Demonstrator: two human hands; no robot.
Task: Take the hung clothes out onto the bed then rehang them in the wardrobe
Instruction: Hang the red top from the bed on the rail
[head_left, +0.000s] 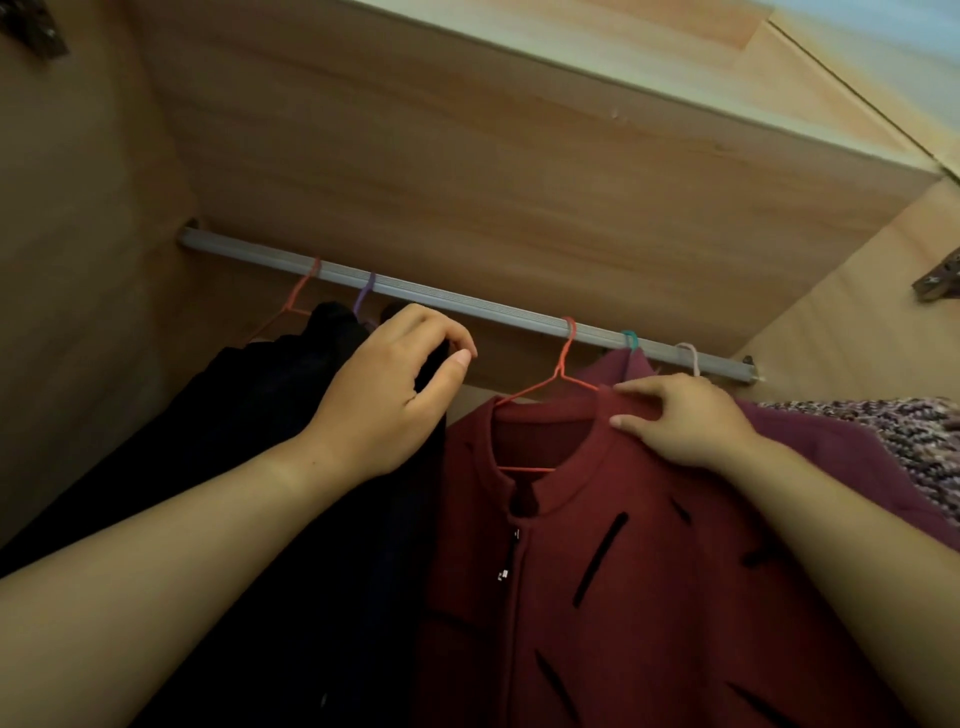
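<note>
Inside wardrobe (467, 156). Grey rail (467, 304) runs left to right, carrying five hangers. Left hand (387, 395) pinches dark fabric of black clothes (270, 441) at left, thumb and fingers closed on it. Right hand (685, 421) rests on collar of red jacket (649, 597), fingers curled over the edge, gripping it. Jacket hangs on red hanger (563, 364), hooked over rail at centre. Right of it: purple top (841, 452), then speckled knit (914, 431). Bed not in view.

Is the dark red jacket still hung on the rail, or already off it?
Hung. The red hanger hooks over the rail and sits inside the collar of the dark red jacket; the right hand pinches that collar.
</note>
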